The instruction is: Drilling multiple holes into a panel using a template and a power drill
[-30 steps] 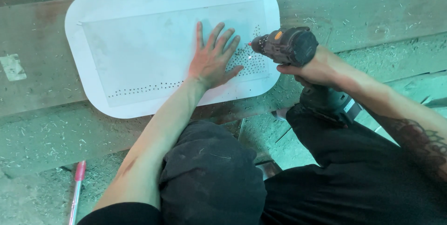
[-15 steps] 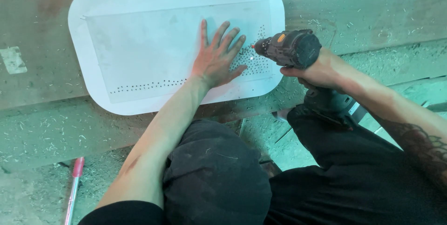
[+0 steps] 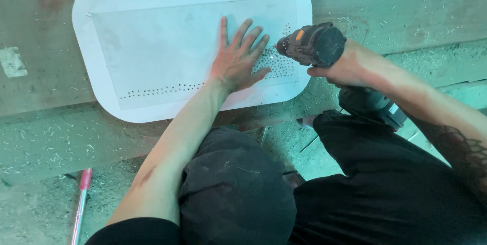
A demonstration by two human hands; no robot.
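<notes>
Your left hand [image 3: 236,62] lies flat, fingers spread, pinning the white panel [image 3: 152,37] to the tabletop [image 3: 45,88]; your right hand [image 3: 355,67] grips the drill [image 3: 314,45]. The panel looks thin, stiff and slippery, so press near the holes.

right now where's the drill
In the head view the cordless drill is right of centre, gripped by the right hand, its tip at the white panel beside the left hand.
</notes>
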